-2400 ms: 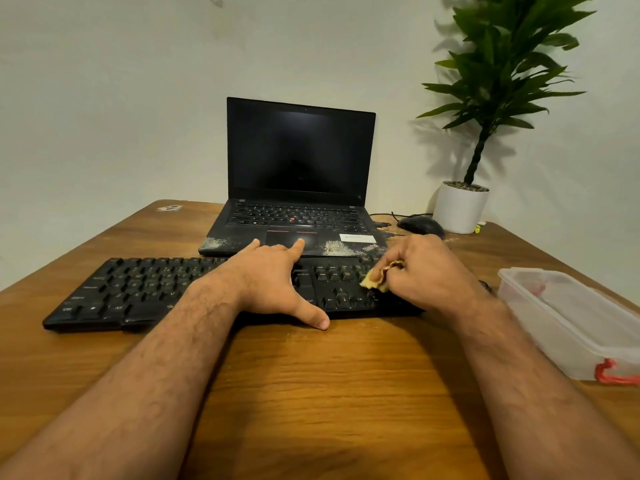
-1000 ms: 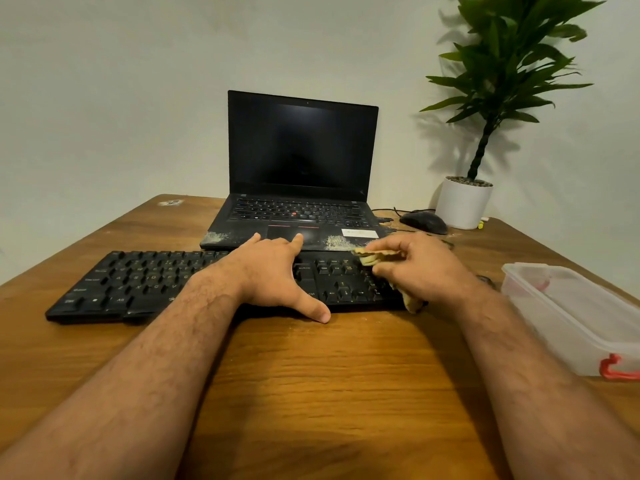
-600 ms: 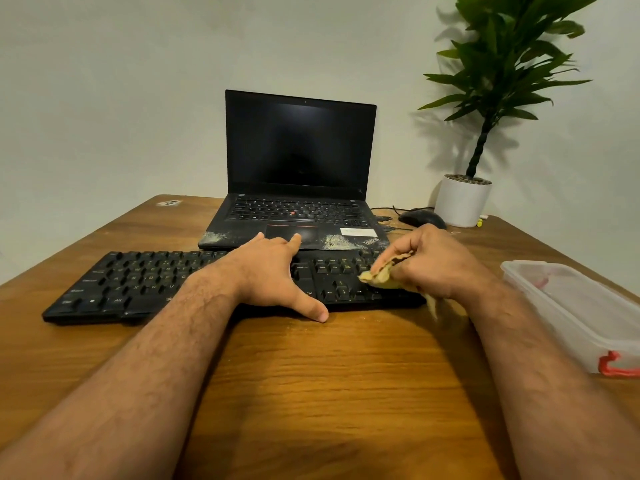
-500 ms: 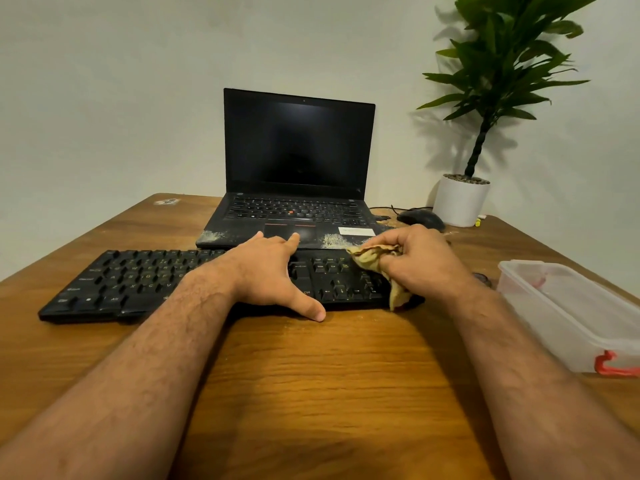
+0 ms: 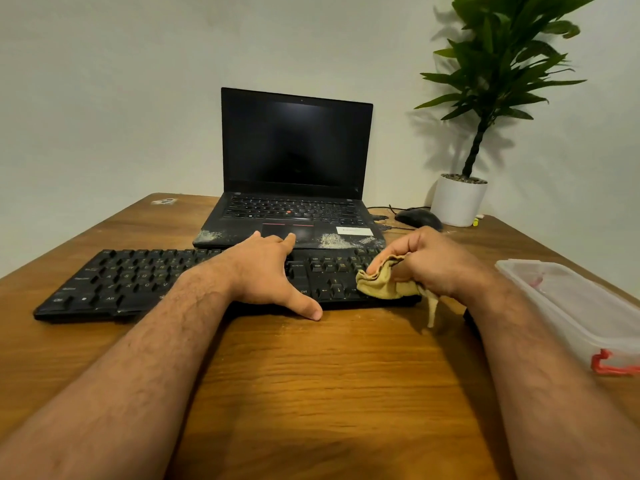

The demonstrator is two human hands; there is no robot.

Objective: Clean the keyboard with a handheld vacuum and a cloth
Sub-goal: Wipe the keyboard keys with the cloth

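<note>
A black keyboard (image 5: pixel 131 282) lies across the wooden table in front of the laptop. My left hand (image 5: pixel 266 271) rests flat on its middle, fingers straight and thumb stretched down to the front edge. My right hand (image 5: pixel 433 265) grips a bunched yellow cloth (image 5: pixel 384 289) over the keyboard's right end, with a strip of cloth hanging down to the table. No handheld vacuum is in view.
An open black laptop (image 5: pixel 294 202) with pale dust on its palm rest stands behind the keyboard. A black mouse (image 5: pixel 419 218) and a white potted plant (image 5: pixel 459 200) sit at the back right. A clear plastic box (image 5: pixel 581 313) with a red clip stands at the right.
My right hand has kept rubbing the cloth back and forth over the keyboard's right end; it now sits nearer the front edge. My left hand has stayed on the keys.
</note>
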